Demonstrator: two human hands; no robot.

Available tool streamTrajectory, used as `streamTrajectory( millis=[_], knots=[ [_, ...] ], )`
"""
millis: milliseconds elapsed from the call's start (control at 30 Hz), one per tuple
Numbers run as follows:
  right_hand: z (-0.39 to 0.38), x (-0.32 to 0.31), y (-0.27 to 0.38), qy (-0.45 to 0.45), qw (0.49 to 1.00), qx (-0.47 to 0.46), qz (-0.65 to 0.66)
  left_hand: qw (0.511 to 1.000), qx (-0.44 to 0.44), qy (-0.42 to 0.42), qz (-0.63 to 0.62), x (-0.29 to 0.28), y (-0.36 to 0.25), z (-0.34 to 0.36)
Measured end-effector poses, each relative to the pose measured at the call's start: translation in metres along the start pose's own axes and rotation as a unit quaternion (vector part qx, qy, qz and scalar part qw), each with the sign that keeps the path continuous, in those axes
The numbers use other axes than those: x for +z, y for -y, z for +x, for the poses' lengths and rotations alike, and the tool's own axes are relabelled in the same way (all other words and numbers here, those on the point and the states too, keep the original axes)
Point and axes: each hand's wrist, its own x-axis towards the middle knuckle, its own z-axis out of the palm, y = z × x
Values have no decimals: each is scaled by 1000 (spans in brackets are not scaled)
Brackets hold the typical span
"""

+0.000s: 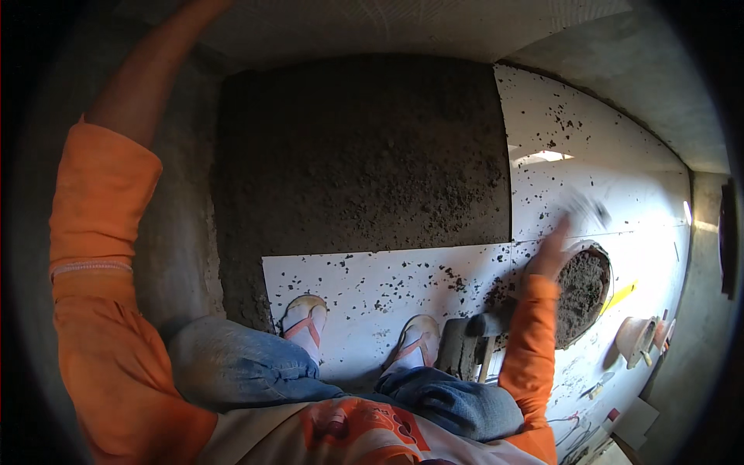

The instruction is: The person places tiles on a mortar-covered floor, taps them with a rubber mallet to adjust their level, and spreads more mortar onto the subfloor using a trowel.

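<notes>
Sleeve of rolled orange cloth [105, 194] covers the left arm, whose bare forearm [143, 85] runs up past the upper edge; the left hand is cut off there, so I cannot tell how its fingers stand. Right of it lies a broad, dark grey bed of crumbly mortar [356, 155], bordered below and on the right by glossy white floor tiles [589, 186] strewn with dark crumbs. Two feet in pink-strapped sandals [306, 322] stand on the lower tile. Next comes a black-headed mallet [490, 324] with a wooden handle. Beyond it, the right hand [550, 252] reaches out beside a round basin [590, 243] of dark mortar. A motion-smeared grey object [590, 209] shows at its fingertips; blur hides whether they grip it. Farther right are a flat yellow strip [620, 296] and a pale, round container [634, 341].
</notes>
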Motion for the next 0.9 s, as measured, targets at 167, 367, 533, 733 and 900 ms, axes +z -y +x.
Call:
streamTrajectory(
  millis=[167, 367, 533, 733, 900],
  knots=[
    [-30, 54, 83, 113, 966, -46, 229, 998, 38, -47, 18, 4, 13, -10],
    [-11, -52, -115, -195, 955, 153, -163, 999, 34, -41, 2, 1, 6, 5],
    [-58, -18, -129, -60, 925, 264, -268, 998, 40, -43, 13, 4, 6, -1],
    [-68, -29, -115, 104, 967, 226, -51, 999, 23, -37, -18, -1, 9, -4],
    [-54, -37, -149, -157, 909, 361, 138, 999, 14, -5, -45, -10, 7, -2]
  ],
)
